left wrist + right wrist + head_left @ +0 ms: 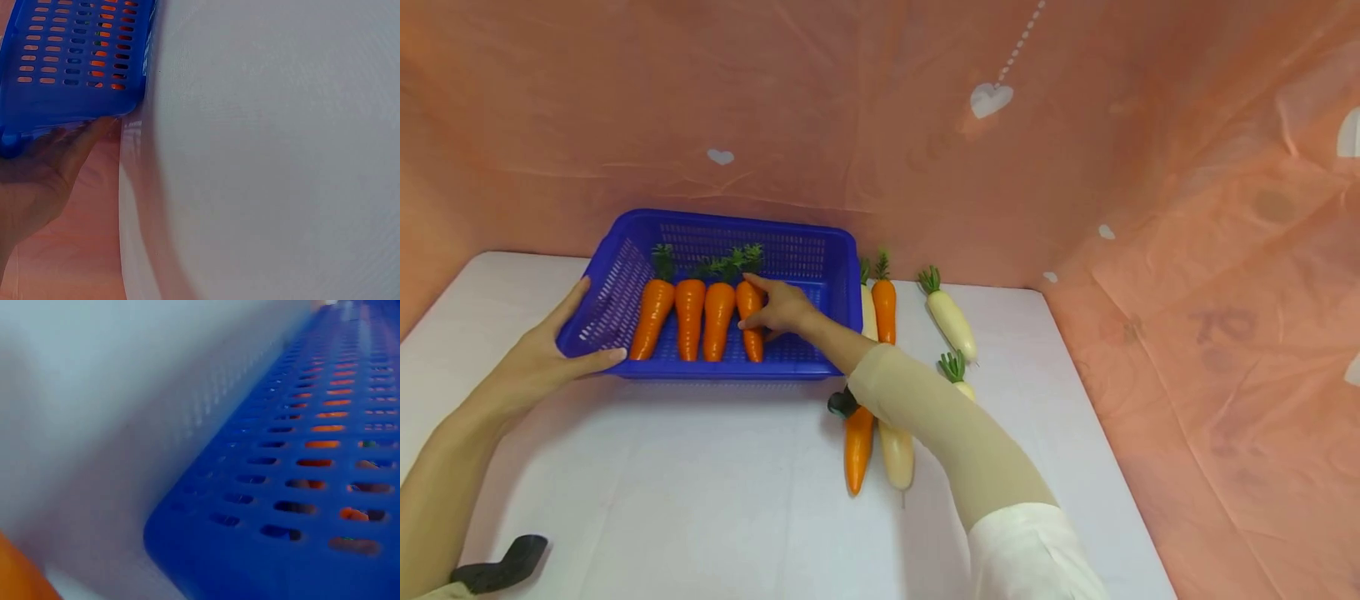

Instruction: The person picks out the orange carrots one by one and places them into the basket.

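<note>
A blue plastic basket (737, 369) with slotted walls stands at the back of the white table. Several orange carrots with green tops lie side by side in it. At its left end my left hand (542, 358) holds the rim, thumb along the front corner; the left wrist view shows that hand (44, 187) against the basket's end wall (69, 100). Inside the basket, my right hand (784, 308) pinches the rightmost carrot (753, 345) between thumb and fingers. The right wrist view shows mostly the basket's outer wall (250, 550), with orange showing through its slots.
Right of the basket lie a carrot (885, 310) and a white radish (951, 321). Another carrot (857, 454) and radish (897, 458) lie nearer, partly under my right forearm, which also hides part of a further radish (963, 389). An orange cloth (880, 117) hangs behind the table.
</note>
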`<action>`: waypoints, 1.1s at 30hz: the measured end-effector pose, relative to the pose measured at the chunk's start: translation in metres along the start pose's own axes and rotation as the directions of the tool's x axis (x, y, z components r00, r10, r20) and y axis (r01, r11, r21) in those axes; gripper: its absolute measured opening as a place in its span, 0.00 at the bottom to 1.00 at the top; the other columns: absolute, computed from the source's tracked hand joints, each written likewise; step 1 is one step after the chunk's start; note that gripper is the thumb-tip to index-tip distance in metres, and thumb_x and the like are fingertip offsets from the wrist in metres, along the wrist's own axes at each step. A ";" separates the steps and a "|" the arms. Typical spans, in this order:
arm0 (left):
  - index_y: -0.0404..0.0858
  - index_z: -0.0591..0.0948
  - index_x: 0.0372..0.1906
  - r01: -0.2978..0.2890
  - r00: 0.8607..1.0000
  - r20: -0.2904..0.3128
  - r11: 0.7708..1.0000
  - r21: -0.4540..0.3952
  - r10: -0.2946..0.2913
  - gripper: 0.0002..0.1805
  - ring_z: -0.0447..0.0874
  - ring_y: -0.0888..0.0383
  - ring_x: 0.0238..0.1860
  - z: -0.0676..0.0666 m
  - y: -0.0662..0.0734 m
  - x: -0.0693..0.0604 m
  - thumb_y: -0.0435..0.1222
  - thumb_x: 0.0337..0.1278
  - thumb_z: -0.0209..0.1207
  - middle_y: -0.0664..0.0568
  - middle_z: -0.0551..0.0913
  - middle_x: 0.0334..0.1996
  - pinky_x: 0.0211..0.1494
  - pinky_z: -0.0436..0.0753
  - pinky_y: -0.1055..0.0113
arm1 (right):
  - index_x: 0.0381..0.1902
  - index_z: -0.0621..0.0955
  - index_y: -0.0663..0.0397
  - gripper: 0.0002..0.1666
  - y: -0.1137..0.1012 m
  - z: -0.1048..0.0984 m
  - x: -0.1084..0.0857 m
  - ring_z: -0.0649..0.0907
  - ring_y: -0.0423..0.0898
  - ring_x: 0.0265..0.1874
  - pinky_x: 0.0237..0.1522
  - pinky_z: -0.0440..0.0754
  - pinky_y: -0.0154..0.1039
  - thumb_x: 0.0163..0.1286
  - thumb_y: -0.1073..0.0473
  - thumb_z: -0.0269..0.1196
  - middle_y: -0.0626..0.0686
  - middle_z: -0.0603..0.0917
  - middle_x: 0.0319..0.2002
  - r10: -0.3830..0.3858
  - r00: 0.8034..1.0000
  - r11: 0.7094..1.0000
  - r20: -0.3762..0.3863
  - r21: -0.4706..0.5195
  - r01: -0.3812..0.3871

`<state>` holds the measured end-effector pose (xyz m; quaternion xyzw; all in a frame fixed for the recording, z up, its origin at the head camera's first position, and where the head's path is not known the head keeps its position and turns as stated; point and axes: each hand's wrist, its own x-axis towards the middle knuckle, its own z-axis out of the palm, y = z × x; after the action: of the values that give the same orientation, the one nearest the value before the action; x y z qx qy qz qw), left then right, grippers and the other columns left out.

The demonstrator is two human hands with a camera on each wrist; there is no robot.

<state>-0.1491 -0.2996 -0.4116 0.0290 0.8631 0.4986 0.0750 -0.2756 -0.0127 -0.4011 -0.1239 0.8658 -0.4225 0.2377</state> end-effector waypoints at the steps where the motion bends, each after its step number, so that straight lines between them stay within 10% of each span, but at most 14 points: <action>1: 0.67 0.29 0.75 -0.002 1.000 -0.001 1.000 0.000 0.002 0.56 0.22 0.29 0.74 0.000 0.000 0.000 0.44 0.65 0.62 0.39 0.27 0.78 0.67 0.31 0.25 | 0.77 0.61 0.35 0.52 0.000 0.001 0.000 0.86 0.48 0.34 0.29 0.88 0.39 0.60 0.63 0.73 0.56 0.71 0.69 -0.001 1.000 0.999 -0.009 -0.032 0.001; 21: 0.63 0.28 0.76 -0.014 1.000 -0.001 1.000 0.014 0.014 0.56 0.23 0.28 0.74 0.000 0.000 0.000 0.44 0.66 0.61 0.38 0.28 0.77 0.67 0.31 0.25 | 0.78 0.59 0.38 0.51 0.000 -0.022 -0.015 0.88 0.51 0.31 0.34 0.84 0.34 0.63 0.54 0.72 0.58 0.80 0.61 -0.121 0.993 0.961 0.013 -0.249 0.121; 33: 0.64 0.28 0.76 -0.004 1.000 -0.007 1.000 0.025 0.004 0.55 0.22 0.28 0.74 -0.002 0.000 0.000 0.45 0.66 0.61 0.40 0.27 0.78 0.66 0.31 0.24 | 0.75 0.66 0.47 0.41 0.012 -0.071 -0.040 0.84 0.50 0.52 0.48 0.86 0.42 0.67 0.64 0.67 0.58 0.70 0.70 -0.362 0.922 0.926 -0.140 0.064 0.373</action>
<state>-0.1497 -0.3010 -0.4107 0.0300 0.8695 0.4879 0.0707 -0.2779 0.0587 -0.3606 -0.2465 0.8207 -0.5047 0.1044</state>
